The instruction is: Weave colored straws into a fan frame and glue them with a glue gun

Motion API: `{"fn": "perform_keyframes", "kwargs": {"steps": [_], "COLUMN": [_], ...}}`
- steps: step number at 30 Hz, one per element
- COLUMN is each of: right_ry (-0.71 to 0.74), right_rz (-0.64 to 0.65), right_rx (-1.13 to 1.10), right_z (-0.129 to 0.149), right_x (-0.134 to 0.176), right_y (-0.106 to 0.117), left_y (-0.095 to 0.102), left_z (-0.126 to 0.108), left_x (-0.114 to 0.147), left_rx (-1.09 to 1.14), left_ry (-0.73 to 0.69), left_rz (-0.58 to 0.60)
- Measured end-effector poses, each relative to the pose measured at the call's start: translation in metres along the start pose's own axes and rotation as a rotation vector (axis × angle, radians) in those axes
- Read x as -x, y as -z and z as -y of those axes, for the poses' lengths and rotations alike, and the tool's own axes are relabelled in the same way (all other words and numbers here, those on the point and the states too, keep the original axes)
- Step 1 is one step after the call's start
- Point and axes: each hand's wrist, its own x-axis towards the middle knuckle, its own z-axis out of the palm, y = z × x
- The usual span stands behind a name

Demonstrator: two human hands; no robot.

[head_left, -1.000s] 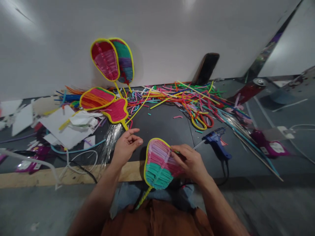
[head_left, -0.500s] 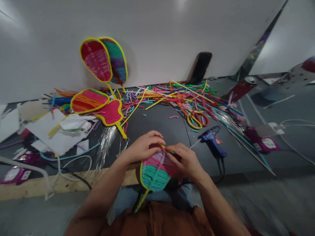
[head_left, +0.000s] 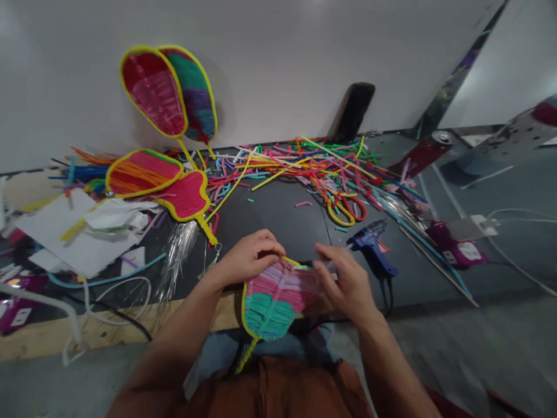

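A hand fan (head_left: 274, 302) made of pipe cleaners, striped pink, lilac and teal, hangs over the table's front edge. Its yellow handle (head_left: 247, 355) points down toward my body, and yellow edging runs along its left side and part of its top. My left hand (head_left: 252, 258) is closed on the fan's upper left edge, thumb and fingers pinching the yellow border. My right hand (head_left: 346, 281) is just off the fan's right side, fingers apart and slightly blurred, with nothing visible in it. Right of that hand lies a blue glue gun (head_left: 371, 247).
Several finished yellow-edged fans (head_left: 187, 194) lie or lean at the left back. A heap of pipe cleaners (head_left: 287, 159) stretches along the wall, with scissors (head_left: 343, 212) at its front. A phone (head_left: 354, 110) leans on the wall; a can (head_left: 429, 152) stands right. Paper scraps (head_left: 65, 223) cover the left.
My right hand has let go of the fan's upper edge and moved right, its fingers spreading. My left hand keeps its grip. The whole view has shifted slightly.
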Motion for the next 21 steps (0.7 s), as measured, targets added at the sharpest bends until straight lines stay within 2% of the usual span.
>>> {"fn": "perform_keyframes", "kwargs": {"steps": [3, 5, 7, 11, 16, 18, 21], "right_ry": [-0.088, -0.189, -0.266, -0.319, -0.374, -0.45, -0.562], "right_rz": [-0.172, -0.171, -0.107, -0.031, 0.02, 0.0, -0.125], "right_rx": [0.34, 0.546, 0.648, 0.649, 0.635, 0.602, 0.489], "right_z": [-0.021, -0.04, -0.057, -0.077, -0.08, -0.076, -0.063], "right_x": [0.007, 0.013, 0.019, 0.024, 0.018, 0.015, 0.015], "right_y": [0.026, 0.04, 0.046, 0.046, 0.048, 0.054, 0.063], "left_y": [0.0, 0.0, 0.0, -0.001, -0.001, 0.0, -0.001], "left_z": [0.001, 0.002, 0.003, 0.003, 0.004, 0.003, 0.003], "left_x": [0.0, 0.0, 0.0, 0.001, 0.002, 0.003, 0.003], "left_rx": [0.01, 0.015, 0.019, 0.044, 0.042, 0.042, 0.048], "left_ry": [0.015, 0.022, 0.031, 0.031, 0.021, 0.029, 0.036], "left_rz": [-0.004, -0.006, -0.008, -0.015, -0.021, -0.019, -0.014]}}
